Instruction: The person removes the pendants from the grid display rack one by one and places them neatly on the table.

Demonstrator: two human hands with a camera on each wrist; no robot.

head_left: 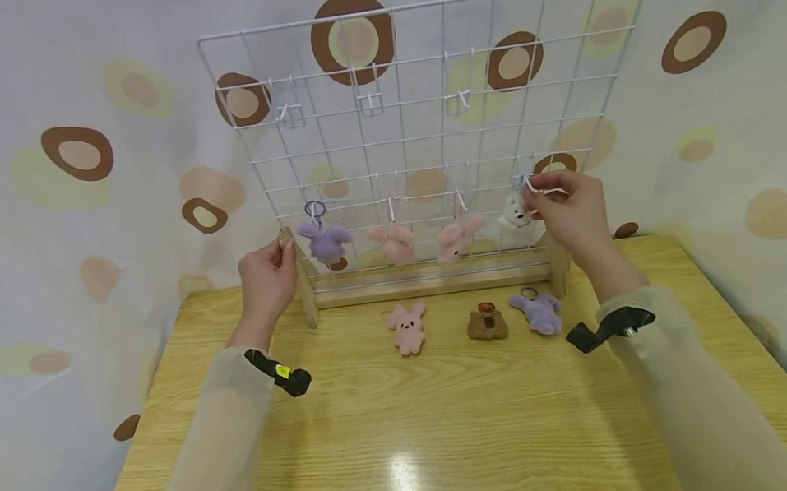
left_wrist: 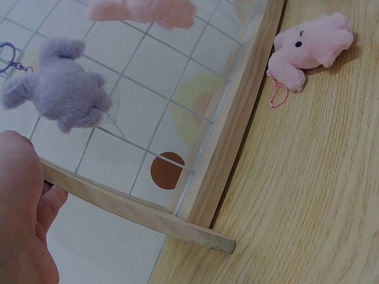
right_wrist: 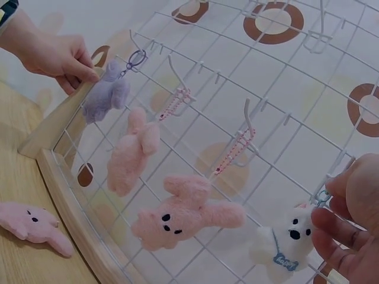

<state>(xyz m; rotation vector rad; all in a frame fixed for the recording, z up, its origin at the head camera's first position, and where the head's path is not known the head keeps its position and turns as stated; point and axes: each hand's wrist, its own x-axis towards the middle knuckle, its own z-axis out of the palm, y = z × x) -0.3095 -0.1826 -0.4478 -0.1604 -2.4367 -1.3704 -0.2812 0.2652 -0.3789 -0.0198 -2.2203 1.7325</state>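
Currently, the right hand (head_left: 571,210) is at the right end of the wire grid (head_left: 439,137), thumb and fingers pinching the blue ring (right_wrist: 323,197) of a white plush (head_left: 514,213). That plush hangs against the grid's lower right part, face outward, with a blue tag (right_wrist: 286,262) at its neck. The left hand (head_left: 268,277) is at the grid's left edge — its fingers curled round the top of the left wooden post (head_left: 305,286).

Between the two hands, three more plushes hang in a row across the grid's lower part: a purple plush (head_left: 326,243) on a dark purple ring beside the left post, then a first pink plush (head_left: 395,244) and a second pink plush (head_left: 458,239), both on beaded chains. Higher on the grid sit three white hooks (head_left: 371,103). A wooden base bar (head_left: 436,284) runs along its foot.

On the counter (head_left: 432,423), just in front of the grid, lie a pink toy (head_left: 408,331) near the middle, a brown toy (head_left: 487,323) right of it, and a purple toy (head_left: 541,314) nearest the grid's right end. Behind the grid hangs a pale backdrop (head_left: 151,161) with brown ringed spots.
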